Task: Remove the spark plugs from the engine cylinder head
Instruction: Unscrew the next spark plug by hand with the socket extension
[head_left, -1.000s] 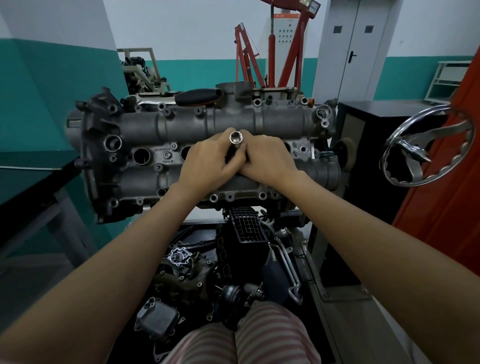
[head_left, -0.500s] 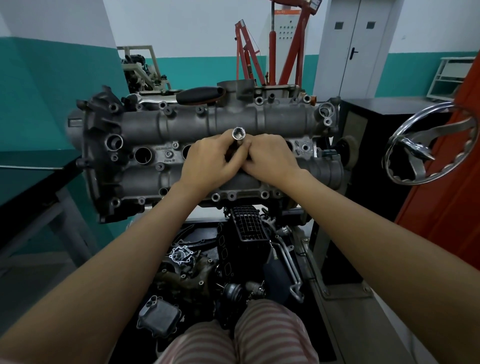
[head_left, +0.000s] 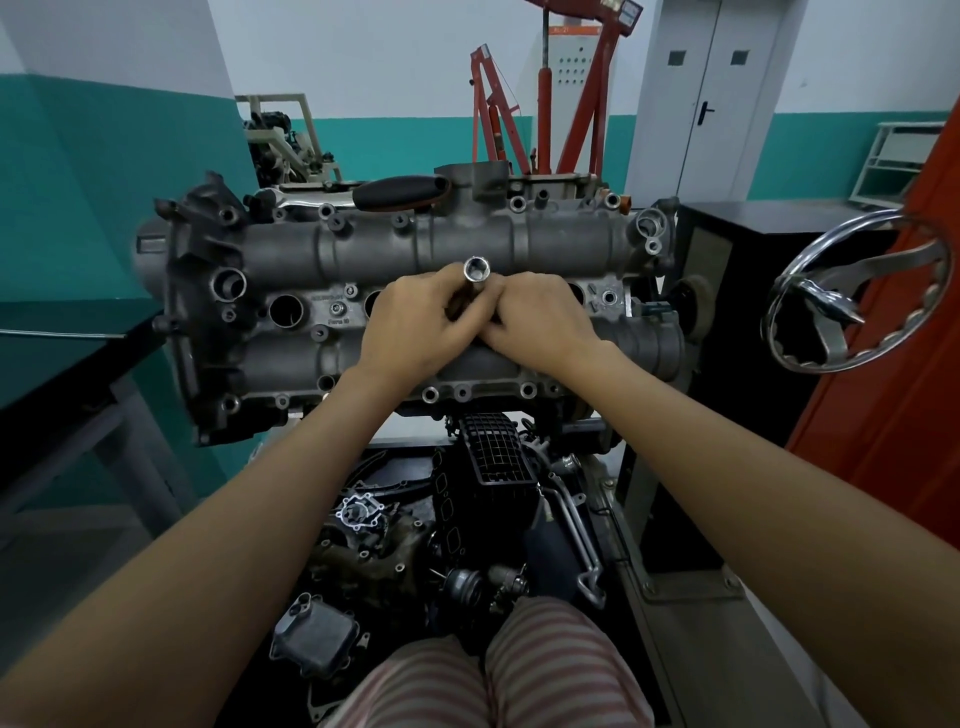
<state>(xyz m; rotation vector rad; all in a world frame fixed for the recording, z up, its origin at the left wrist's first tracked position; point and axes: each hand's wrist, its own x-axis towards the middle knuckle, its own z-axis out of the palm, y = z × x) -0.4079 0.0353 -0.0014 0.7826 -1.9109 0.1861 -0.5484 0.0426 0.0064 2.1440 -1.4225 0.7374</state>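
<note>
The grey cylinder head (head_left: 291, 358) is mounted on a stand in front of me, its spark plug wells facing me. An open well (head_left: 286, 310) shows at the left. A silver tubular spark plug socket (head_left: 476, 275) sticks out of a middle well toward me, its hollow end visible. My left hand (head_left: 415, 325) and my right hand (head_left: 540, 317) meet around the socket's shaft, fingers curled on it from either side. The well under the hands and any spark plug are hidden.
A chrome handwheel (head_left: 852, 296) sits at the right by an orange panel (head_left: 904, 353). A black-handled tool (head_left: 400, 189) lies on top of the head. Engine parts (head_left: 363, 545) fill the tray below. A dark table (head_left: 78, 353) is at the left, a red hoist (head_left: 545, 104) behind.
Both hands stay clasped on the socket. They shift slightly around it, and the view has crept a little closer and to the right.
</note>
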